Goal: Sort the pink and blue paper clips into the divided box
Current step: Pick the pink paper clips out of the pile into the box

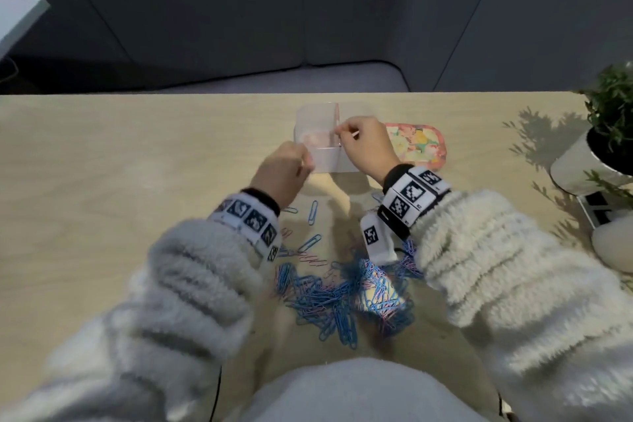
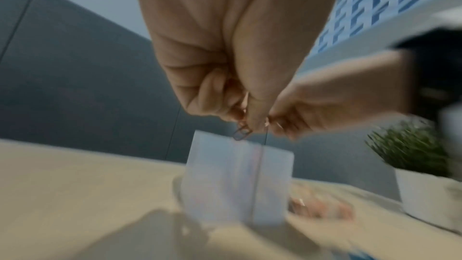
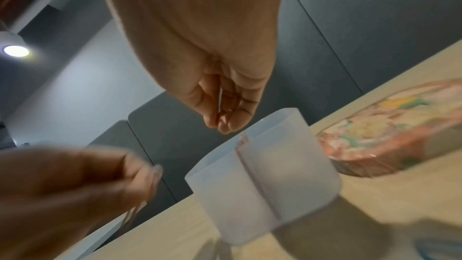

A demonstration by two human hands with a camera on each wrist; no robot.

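A translucent divided box (image 1: pixel 327 161) stands at the far middle of the table, with pink clips (image 1: pixel 313 140) in its left compartment. My left hand (image 1: pixel 306 161) hovers at the box's near left corner and pinches a pinkish paper clip (image 2: pixel 241 132) that dangles below the fingertips. Over the divider, my right hand (image 1: pixel 339 130) has its fingers curled round a thin paper clip (image 3: pixel 220 100), seen edge-on, colour unclear. A big heap of mixed blue and pink clips (image 1: pixel 342 295) lies on the table near my body, between my forearms.
A flowery pink pouch (image 1: pixel 419 144) lies just right of the box. A potted plant in a white pot (image 1: pixel 582 164) stands at the right edge with a white object (image 1: pixel 613 247) in front of it. Loose blue clips (image 1: pixel 312 212) lie between heap and box.
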